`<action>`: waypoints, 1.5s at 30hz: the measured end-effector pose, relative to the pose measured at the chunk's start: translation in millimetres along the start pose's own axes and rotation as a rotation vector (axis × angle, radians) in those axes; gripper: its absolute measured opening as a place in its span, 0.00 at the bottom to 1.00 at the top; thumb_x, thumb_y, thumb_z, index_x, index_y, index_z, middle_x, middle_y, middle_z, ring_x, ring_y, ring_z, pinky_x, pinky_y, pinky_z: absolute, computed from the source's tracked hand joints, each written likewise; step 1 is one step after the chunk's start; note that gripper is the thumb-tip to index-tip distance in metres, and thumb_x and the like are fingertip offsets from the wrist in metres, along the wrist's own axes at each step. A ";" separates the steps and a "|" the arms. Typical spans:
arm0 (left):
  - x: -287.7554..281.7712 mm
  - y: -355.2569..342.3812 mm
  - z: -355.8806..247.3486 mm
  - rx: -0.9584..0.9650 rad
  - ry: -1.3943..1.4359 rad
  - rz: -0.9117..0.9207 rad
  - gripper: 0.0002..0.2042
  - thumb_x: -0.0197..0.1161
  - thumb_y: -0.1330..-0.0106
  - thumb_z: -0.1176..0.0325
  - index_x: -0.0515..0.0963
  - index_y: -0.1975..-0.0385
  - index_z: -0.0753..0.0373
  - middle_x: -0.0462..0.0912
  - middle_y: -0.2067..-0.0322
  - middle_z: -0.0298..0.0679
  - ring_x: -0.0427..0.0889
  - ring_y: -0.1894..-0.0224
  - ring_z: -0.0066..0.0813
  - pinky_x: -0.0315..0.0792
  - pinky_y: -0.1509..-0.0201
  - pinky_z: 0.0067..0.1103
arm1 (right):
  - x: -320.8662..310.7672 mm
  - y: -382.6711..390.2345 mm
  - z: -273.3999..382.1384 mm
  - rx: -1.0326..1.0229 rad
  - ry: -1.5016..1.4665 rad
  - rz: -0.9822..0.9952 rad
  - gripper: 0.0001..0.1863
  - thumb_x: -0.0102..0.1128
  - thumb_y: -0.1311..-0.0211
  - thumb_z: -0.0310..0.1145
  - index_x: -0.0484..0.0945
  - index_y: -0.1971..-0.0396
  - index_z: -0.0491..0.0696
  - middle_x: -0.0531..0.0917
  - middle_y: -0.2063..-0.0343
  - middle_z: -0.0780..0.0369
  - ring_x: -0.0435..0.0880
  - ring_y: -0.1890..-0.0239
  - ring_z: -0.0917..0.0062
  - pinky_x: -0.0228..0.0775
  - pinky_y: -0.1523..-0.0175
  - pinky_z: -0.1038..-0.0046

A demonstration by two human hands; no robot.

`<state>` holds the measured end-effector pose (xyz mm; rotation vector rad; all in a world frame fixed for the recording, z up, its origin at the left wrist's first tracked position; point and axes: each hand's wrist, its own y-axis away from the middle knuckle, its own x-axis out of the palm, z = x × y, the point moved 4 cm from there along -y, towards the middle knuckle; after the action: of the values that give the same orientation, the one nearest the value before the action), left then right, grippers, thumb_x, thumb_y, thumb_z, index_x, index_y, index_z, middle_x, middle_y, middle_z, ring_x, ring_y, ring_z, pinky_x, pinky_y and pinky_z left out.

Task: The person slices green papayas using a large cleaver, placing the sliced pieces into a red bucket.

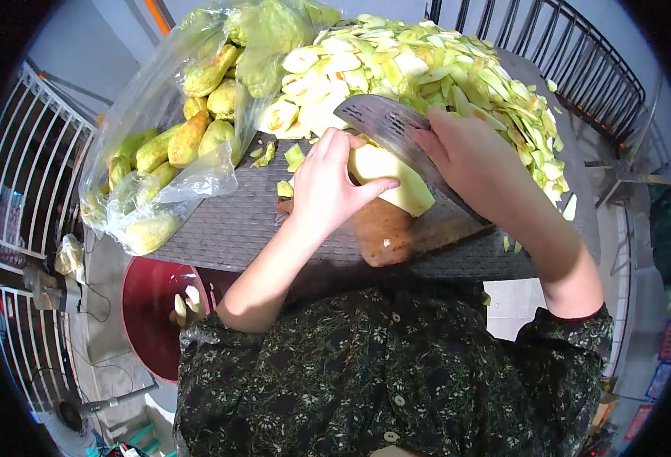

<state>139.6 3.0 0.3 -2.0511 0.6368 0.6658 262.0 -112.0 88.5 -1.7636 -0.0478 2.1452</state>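
A peeled, pale yellow-green fruit (396, 183) stands tilted over a brown wooden cutting board (383, 238). My left hand (325, 180) is closed round its left end, thumb along the near side and fingers over the top. My right hand (469, 152) grips a broad-bladed kitchen knife (385, 122); its handle is hidden in the fist. The blade lies slantwise over the far side of the fruit, its tip pointing to the far left. Whether the edge is in the flesh I cannot tell. Beyond the knife rises a large heap of pale green slices (427, 65).
A clear plastic bag (217, 179) of whole yellow-green fruits (187, 141) sits on the left of the dark woven-textured table (236, 228). Small offcuts (293, 158) lie near my left hand. Below the table's left edge stands a red tub (148, 312) with a few pale pieces inside.
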 end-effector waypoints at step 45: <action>26.2 -96.2 -68.0 0.216 0.337 0.337 0.24 0.46 0.33 0.51 0.71 0.48 0.65 0.75 0.52 0.52 0.73 0.47 0.47 0.63 0.42 0.33 | 31.2 28.9 5.3 -0.028 0.026 0.159 0.11 0.49 0.37 0.36 0.73 0.72 0.43 0.79 0.82 0.55 0.82 0.76 0.62 0.73 0.72 0.62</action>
<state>236.1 -11.8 71.2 -1.8835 1.2149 0.4158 244.7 -128.7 53.0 -1.8670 0.0716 2.2406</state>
